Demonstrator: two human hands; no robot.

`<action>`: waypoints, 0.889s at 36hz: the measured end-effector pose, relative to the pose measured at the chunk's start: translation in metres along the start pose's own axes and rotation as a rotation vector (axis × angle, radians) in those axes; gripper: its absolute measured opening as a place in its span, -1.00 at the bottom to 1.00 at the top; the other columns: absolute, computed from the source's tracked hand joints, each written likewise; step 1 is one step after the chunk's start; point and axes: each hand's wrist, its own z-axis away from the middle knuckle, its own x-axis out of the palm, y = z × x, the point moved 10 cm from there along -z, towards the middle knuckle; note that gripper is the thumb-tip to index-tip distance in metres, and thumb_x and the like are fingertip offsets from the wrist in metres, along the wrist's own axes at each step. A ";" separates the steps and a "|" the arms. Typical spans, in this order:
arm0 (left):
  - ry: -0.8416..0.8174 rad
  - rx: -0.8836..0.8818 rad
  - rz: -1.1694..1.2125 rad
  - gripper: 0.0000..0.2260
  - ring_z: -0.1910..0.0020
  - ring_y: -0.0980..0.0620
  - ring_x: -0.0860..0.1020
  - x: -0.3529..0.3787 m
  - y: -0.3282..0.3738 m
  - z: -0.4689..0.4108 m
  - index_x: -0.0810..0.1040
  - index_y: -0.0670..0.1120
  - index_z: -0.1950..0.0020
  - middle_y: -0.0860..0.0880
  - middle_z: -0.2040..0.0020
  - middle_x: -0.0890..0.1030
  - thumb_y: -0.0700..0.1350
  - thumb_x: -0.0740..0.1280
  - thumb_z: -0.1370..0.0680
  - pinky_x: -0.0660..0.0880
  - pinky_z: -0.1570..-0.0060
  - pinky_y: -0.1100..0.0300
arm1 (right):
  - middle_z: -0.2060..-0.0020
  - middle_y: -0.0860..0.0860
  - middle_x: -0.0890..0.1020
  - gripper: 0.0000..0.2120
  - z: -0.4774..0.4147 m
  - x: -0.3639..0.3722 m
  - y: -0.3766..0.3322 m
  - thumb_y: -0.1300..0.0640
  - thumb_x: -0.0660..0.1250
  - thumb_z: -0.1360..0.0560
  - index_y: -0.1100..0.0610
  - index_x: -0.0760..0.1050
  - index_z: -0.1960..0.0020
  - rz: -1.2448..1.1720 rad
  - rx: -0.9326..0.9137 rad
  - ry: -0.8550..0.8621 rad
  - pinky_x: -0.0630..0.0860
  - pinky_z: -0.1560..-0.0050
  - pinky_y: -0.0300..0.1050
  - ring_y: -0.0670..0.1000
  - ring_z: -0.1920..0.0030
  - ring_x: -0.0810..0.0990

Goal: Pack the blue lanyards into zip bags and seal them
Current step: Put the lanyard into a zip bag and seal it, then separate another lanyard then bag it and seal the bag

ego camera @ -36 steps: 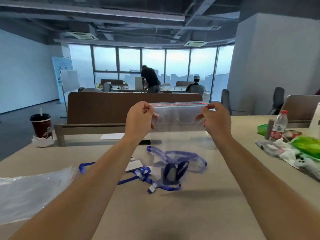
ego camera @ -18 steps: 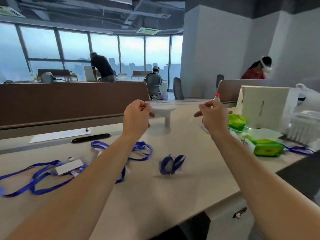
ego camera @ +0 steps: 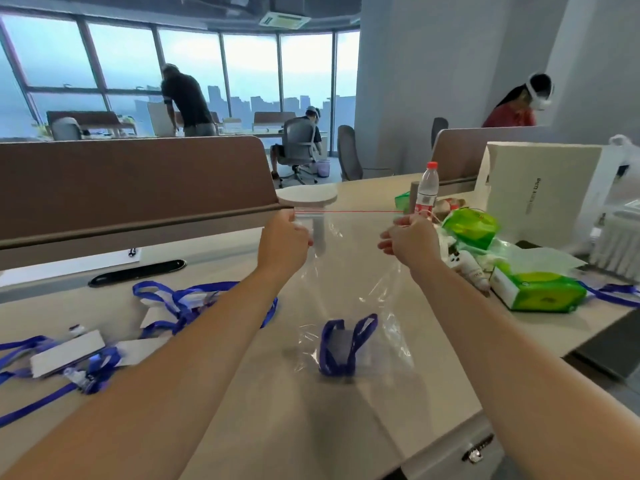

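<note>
A clear zip bag (ego camera: 349,271) with a red zip line hangs in the air above the table. My left hand (ego camera: 284,237) pinches its top left corner and my right hand (ego camera: 408,239) pinches the top right corner. A folded blue lanyard (ego camera: 343,344) lies in the bottom of the bag, which reaches down to the table. Several loose blue lanyards (ego camera: 173,306) with white cards lie on the table to the left, partly hidden by my left forearm.
A brown desk divider (ego camera: 138,181) runs behind my hands. On the right stand a water bottle (ego camera: 426,188), green tissue packs (ego camera: 536,289), a white box (ego camera: 536,192) and another blue lanyard (ego camera: 613,292). The table edge (ego camera: 450,445) is near right. People work farther back.
The view has swung right and dipped. My hands keep hold of the bag's top corners, spread wider along the zip, and the bag now hangs lower with the lanyard at its bottom.
</note>
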 end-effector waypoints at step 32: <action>-0.255 -0.096 -0.284 -0.64 -0.18 -0.04 0.55 0.054 -0.119 -0.011 0.45 -0.04 -0.41 -0.03 -0.34 0.51 -0.12 0.29 -0.60 0.50 -0.13 0.07 | -0.24 0.07 0.60 -0.59 -0.014 0.113 0.072 0.08 0.37 -0.55 0.18 0.50 -0.36 0.309 -0.041 -0.278 0.53 -0.12 -0.03 0.04 -0.06 0.60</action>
